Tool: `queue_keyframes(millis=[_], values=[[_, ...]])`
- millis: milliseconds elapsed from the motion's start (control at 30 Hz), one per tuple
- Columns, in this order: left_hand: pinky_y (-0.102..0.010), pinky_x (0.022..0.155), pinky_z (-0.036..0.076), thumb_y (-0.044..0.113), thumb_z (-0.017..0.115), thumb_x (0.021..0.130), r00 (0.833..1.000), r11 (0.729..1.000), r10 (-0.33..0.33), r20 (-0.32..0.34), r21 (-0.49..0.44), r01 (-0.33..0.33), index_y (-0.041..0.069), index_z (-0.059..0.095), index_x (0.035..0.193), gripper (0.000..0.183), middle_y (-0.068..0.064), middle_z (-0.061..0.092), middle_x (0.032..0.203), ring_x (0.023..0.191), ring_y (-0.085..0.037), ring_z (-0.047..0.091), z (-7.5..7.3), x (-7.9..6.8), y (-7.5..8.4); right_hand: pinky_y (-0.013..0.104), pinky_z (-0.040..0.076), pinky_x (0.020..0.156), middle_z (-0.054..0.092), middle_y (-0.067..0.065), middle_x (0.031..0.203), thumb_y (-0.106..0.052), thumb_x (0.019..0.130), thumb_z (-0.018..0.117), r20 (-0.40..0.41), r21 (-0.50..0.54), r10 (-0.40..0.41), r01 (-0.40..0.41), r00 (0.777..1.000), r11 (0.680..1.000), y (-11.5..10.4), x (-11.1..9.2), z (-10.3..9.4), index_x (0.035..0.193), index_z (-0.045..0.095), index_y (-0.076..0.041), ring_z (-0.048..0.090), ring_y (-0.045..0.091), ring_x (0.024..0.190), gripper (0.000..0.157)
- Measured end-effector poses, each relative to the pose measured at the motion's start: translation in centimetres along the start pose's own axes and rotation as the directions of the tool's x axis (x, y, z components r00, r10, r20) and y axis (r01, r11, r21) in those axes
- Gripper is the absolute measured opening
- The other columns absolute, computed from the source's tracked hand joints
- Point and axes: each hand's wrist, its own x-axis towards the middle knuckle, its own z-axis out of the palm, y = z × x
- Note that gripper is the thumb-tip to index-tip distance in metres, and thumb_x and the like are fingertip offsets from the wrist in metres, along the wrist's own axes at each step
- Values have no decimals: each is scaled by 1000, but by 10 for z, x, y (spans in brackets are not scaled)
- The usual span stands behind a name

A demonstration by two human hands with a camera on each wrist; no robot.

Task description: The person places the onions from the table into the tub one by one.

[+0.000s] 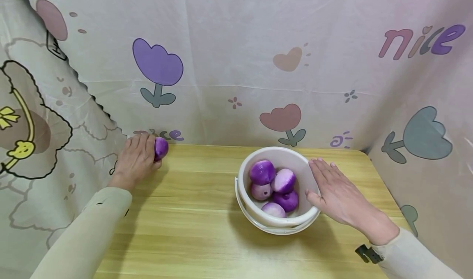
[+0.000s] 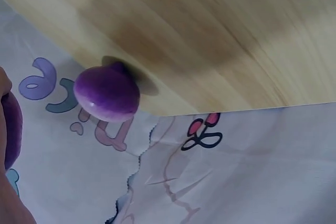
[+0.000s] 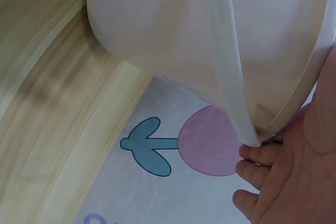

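Note:
My left hand (image 1: 136, 157) grips a purple onion (image 1: 161, 148) at the table's back left. In the left wrist view, that held onion shows only partly at the left edge. A second purple onion (image 2: 107, 93) sits near the table corner there; in the head view my hand hides it. My right hand (image 1: 341, 194) rests on the right rim of a white bucket (image 1: 275, 221), its fingers fairly straight and its thumb over the inner side. Inside the bucket lie several purple and pale onions (image 1: 262, 172). The right wrist view shows the fingertips right at the handle's joint.
The bucket's white handle (image 3: 228, 56) hangs down around its front. A printed cloth (image 1: 221, 65) rises behind the wooden table (image 1: 184, 238) and along both sides. A dark strap buckle (image 1: 369, 254) is at the right sleeve.

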Motion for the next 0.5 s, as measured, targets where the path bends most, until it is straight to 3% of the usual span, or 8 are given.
queue_keyframes(millis=[133, 367, 500], values=[[-55, 84, 39, 43, 66, 74, 998, 1000, 4, -56, 2, -4, -9, 39, 122, 75, -29, 46, 111, 99, -47, 45, -4, 5, 4, 51, 19, 120, 22, 17, 161, -51, 96, 45, -9, 7, -4, 5, 1000, 1000, 0, -1, 0, 154, 22, -2, 21, 35, 149, 80], [-53, 82, 39, 46, 64, 75, 997, 1000, -5, -71, -16, 3, -8, 35, 125, 79, -27, 43, 112, 97, -43, 41, -13, 12, 12, 51, 20, 119, 24, 18, 159, -50, 96, 44, -23, 0, -17, 17, 1000, 1000, -1, -2, 1, 153, 23, -1, 24, 37, 147, 79], [-53, 79, 38, 46, 62, 76, 992, 999, -10, -126, -53, 4, -6, 35, 123, 75, -27, 43, 111, 96, -43, 42, -17, 19, 18, 52, 20, 119, 24, 18, 159, -50, 96, 44, -24, -3, -19, 19, 1000, 1000, -1, -2, 1, 153, 23, -1, 23, 36, 148, 78]])
